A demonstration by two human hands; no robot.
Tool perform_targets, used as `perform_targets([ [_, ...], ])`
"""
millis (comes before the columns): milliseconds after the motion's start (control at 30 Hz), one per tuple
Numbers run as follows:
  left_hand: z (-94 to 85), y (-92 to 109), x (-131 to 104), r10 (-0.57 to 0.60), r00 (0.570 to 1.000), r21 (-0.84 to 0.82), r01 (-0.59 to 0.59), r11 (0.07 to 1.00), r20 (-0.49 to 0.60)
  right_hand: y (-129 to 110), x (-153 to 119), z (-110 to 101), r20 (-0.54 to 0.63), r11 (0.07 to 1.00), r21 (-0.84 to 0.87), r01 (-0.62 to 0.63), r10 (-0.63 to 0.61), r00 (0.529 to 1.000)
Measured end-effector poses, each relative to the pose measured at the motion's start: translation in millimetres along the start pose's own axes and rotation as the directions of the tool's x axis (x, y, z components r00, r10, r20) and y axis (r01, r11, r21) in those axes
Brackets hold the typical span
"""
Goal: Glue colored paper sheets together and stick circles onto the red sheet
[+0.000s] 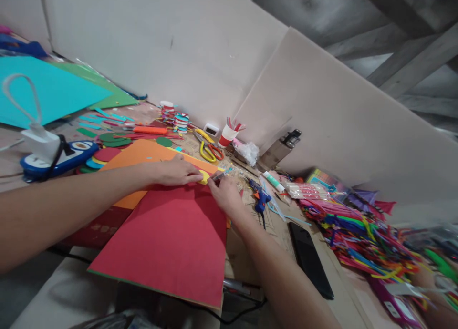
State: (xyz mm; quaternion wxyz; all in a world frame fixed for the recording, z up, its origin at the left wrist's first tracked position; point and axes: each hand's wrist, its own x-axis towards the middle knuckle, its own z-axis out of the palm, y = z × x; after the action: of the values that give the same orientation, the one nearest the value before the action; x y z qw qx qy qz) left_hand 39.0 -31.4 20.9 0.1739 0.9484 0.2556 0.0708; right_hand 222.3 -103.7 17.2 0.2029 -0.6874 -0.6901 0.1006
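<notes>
A smooth red sheet (pixel 171 243) with straight edges overlaps an orange sheet (pixel 143 155). Near its far edge, between the two hands, lies a small yellow piece (pixel 204 176) of rounded shape. The left hand (pixel 177 170) rests flat, its thumb side touching this piece; the right hand (pixel 225 193), just beside, is closed around a slim tool (pixel 221 174). The hands are near, but apart.

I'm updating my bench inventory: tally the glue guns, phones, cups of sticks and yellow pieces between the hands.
Blue glue gun: 1
Black phone: 1
Cup of sticks: 1
Yellow piece between left hand and right hand: 1
Total: 4
</notes>
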Motion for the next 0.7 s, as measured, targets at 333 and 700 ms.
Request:
perform_targets([
  [333,-2.9,-5,-1,0.008,0.999,-0.089,-0.004,0.996,0.047,-11,0,0,0.019,1.0,0.0,-0.004,0.004,1.0],
  [700,-2.5,-14,-1,-0.036,0.997,-0.05,0.039,0.998,0.072,-6,8,1,-0.038,0.955,0.294,0.03,-0.02,0.999],
])
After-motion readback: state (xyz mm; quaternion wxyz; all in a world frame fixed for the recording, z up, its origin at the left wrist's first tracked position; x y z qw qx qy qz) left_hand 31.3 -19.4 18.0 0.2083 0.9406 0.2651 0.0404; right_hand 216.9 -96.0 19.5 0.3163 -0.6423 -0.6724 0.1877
